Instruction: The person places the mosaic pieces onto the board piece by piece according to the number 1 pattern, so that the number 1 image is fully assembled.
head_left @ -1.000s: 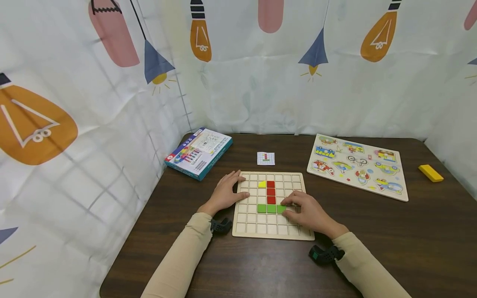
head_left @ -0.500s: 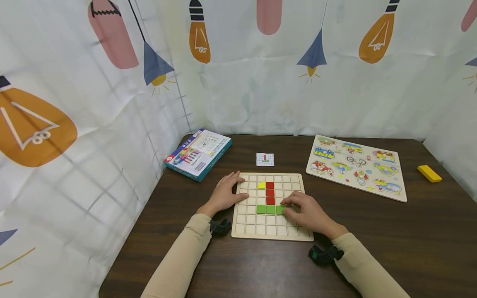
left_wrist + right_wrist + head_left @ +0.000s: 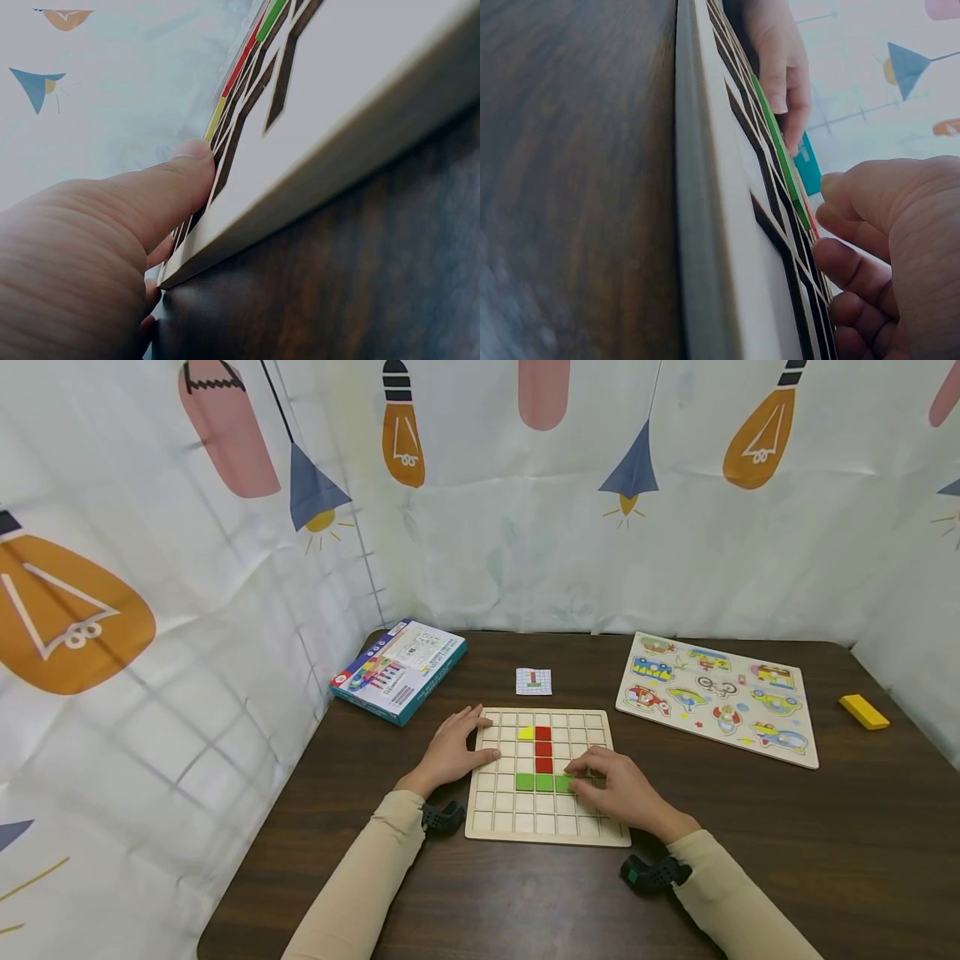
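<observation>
A wooden grid board (image 3: 525,823) lies flat on the table, with a yellow tile (image 3: 527,733) beside a column of red tiles (image 3: 543,749) and a row of green tiles (image 3: 544,782) below. My left hand (image 3: 448,756) rests at the board's left side, thumb and fingers spread over its edge. Over the right half hovers my right hand (image 3: 624,788), its fingers loosely bent and its fingertips at the right end of the green row. In the right wrist view the thumb (image 3: 855,191) and index finger are beside the green tile (image 3: 776,146), with nothing visible between them.
Beyond the board lies a small pattern card (image 3: 533,682). A flat game box (image 3: 401,670) is at the back left. At the back right are a vehicle picture puzzle (image 3: 798,737) and a yellow block (image 3: 864,712). Patterned cloth (image 3: 480,568) hangs around the table (image 3: 465,910).
</observation>
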Demonstrator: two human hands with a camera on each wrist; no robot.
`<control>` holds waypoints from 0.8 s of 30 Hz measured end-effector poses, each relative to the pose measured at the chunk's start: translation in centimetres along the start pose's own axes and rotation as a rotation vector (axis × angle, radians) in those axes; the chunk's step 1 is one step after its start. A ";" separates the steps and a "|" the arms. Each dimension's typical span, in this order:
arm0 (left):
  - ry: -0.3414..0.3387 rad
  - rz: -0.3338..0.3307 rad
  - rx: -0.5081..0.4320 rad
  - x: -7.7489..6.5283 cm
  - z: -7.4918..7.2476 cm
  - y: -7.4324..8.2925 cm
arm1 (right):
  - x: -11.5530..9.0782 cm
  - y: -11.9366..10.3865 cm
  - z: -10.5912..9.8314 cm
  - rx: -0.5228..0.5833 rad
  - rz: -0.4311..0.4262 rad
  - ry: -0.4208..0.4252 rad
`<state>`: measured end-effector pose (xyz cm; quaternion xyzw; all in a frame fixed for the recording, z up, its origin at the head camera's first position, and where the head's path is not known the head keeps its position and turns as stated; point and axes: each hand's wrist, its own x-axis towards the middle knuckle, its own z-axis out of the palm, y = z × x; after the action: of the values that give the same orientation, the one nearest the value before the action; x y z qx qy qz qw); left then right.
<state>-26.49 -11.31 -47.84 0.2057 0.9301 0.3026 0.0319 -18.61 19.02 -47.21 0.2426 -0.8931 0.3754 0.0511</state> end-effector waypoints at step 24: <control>-0.014 0.014 0.003 0.0 -0.3 -0.2 | 0.2 0.4 -0.6 0.033 0.009 0.050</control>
<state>-26.64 -11.61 -47.67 0.2144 0.9288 0.3001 0.0358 -19.05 19.56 -47.01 0.2301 -0.8862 0.3964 0.0677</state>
